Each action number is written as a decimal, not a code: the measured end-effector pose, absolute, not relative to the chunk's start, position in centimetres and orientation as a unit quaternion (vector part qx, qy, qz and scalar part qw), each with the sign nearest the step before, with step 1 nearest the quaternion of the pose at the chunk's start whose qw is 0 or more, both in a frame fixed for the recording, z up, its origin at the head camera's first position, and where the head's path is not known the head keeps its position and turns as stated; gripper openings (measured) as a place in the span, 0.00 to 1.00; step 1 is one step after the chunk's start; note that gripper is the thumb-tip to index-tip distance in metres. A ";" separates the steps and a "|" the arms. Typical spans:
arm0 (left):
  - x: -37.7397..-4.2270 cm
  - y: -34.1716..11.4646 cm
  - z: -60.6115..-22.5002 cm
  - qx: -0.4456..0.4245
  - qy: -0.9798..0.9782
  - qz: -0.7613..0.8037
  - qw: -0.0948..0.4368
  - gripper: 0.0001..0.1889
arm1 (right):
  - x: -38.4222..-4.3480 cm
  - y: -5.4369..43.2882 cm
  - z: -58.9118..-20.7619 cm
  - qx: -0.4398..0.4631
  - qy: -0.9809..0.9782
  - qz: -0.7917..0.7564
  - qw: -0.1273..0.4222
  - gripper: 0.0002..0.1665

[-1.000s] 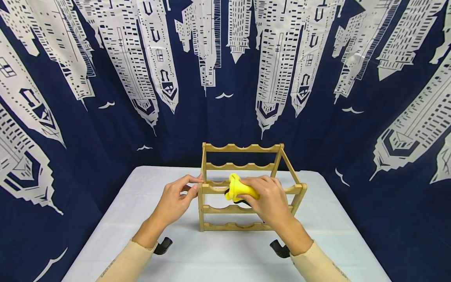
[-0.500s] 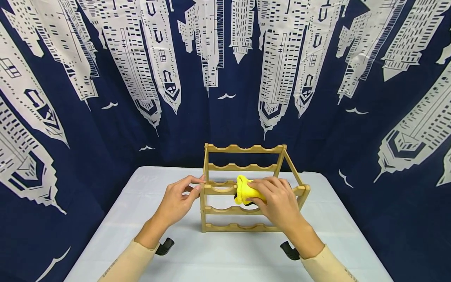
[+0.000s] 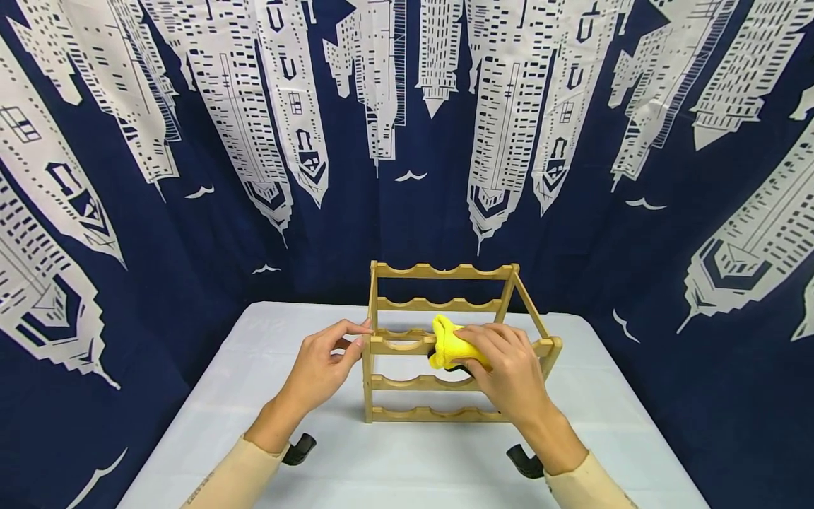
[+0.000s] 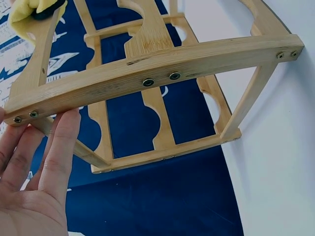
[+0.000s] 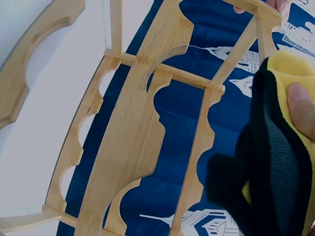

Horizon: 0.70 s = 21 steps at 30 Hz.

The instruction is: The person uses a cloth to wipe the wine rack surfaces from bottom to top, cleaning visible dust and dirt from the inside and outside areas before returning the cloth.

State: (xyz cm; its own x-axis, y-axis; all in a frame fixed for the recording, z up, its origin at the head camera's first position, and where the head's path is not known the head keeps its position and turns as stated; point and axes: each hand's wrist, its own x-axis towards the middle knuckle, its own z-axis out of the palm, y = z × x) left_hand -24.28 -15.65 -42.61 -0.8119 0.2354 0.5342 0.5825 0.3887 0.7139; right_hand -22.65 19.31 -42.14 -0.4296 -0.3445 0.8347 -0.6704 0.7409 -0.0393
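Yellow cloth (image 3: 453, 345) is what I have in my right hand (image 3: 511, 360), at the front top rail (image 3: 400, 346) of a wooden rack (image 3: 420, 384), just right of that rail's middle. My thumb and fingers are closed on it, leaving only the cloth's thickness between them; how hard they squeeze, I cannot tell. It is bunched over the rail, its dark, dark-edged side showing underneath and large in the right wrist view. My left hand (image 3: 321, 364) is at the rack's front left corner, thumb and forefinger nearly together with the wood pinched between the tips, the other fingers lying longer against the end bar. Round metal bolts (image 4: 148, 82) sit in that bar. The rack stands upright on a white-covered table (image 3: 407, 474), its rails cut with rows of rounded notches. Dark lettering runs along my left sleeve (image 3: 235, 466) and my right sleeve (image 3: 581, 486), too small to read. Black curved pieces (image 3: 300, 449) show beside my wrists. Behind the table hangs a navy curtain (image 3: 210, 283) printed with white towers, upside down, and white birds.
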 end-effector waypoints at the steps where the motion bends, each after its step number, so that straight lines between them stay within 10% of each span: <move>1: -24.3 -15.6 -42.6 -0.251 -0.814 -0.494 0.175 0.07 | -22.6 19.4 -42.2 0.307 -0.823 0.189 0.439 0.36; 21: -24.4 -15.6 -42.9 -0.252 -0.806 -0.506 0.176 0.07 | -21.8 23.0 -40.8 0.269 -0.828 0.143 0.471 0.34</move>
